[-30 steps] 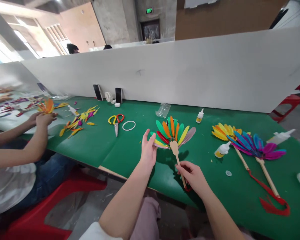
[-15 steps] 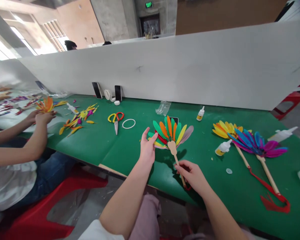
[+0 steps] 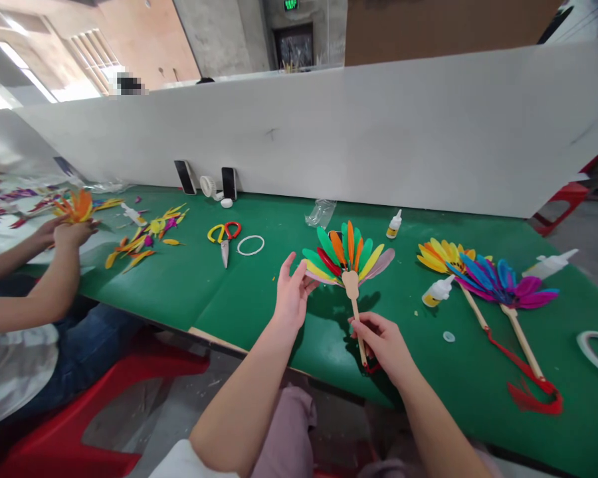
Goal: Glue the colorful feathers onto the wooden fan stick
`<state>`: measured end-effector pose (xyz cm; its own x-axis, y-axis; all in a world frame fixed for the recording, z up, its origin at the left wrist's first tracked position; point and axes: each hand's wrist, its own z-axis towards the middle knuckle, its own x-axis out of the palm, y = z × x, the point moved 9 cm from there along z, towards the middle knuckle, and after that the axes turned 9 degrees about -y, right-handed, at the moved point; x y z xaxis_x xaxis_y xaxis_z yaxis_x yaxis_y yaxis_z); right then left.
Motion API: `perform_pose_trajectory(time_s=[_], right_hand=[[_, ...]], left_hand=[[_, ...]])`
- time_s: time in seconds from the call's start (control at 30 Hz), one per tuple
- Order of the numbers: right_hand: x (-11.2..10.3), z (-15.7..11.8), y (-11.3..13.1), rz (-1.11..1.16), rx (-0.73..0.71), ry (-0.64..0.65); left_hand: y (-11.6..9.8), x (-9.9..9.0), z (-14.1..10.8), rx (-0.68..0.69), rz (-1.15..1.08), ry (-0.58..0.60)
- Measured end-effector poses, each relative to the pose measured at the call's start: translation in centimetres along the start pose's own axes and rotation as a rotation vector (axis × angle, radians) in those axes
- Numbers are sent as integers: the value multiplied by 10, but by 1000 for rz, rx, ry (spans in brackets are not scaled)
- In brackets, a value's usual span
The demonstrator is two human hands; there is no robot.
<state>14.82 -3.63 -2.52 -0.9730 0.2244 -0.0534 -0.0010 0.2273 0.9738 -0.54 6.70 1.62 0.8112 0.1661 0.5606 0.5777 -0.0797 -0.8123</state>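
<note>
A feather fan (image 3: 350,284) with green, orange, red, yellow and mauve feathers stands tilted over the table, its pale wooden handle pointing toward me. My right hand (image 3: 383,340) is closed round that handle, low down near its red cord. At the left edge of the feathers is my left hand (image 3: 292,295), fingers apart, the fingertips partly behind the lowest feathers; whether they touch them I cannot tell. To the right lie two more feather fans, one yellow (image 3: 446,255) and one blue and purple (image 3: 508,282), with red tassels.
Glue bottles (image 3: 437,291) stand or lie on the green table (image 3: 239,318). Scissors (image 3: 224,242), a white ring (image 3: 250,245) and loose feathers (image 3: 149,236) are to the left. Another person's hands (image 3: 72,232) hold an orange feather piece. A white partition (image 3: 303,139) runs along the back.
The fan has turned slightly and moved a little away from my left hand, whose fingertips have slipped partly behind its feathers. My right hand still grips the handle. The view has shifted slightly.
</note>
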Motion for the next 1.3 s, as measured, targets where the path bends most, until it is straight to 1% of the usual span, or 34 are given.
perform_pose_trajectory(time_s=[0.1, 0.23, 0.47, 0.87, 1.1, 1.2, 1.3], right_hand=[[1, -1, 0, 5, 6, 17], [6, -1, -5, -12, 19, 52], [7, 0, -8, -23, 9, 53], [9, 0, -6, -32, 6, 72], [10, -2, -2, -31, 19, 87], [10, -3, -3, -17, 36, 83], [8, -2, -3, 28, 26, 55]], left_hand=[[3, 6, -4, 3, 37, 42], [4, 4, -4, 17, 57, 13], [0, -1, -2, 38, 54, -37], [-1, 0, -2, 51, 95, -30], [1, 0, -2, 27, 97, -37], [-1, -1, -1, 17, 99, -36], [-1, 0, -3, 9, 54, -31]])
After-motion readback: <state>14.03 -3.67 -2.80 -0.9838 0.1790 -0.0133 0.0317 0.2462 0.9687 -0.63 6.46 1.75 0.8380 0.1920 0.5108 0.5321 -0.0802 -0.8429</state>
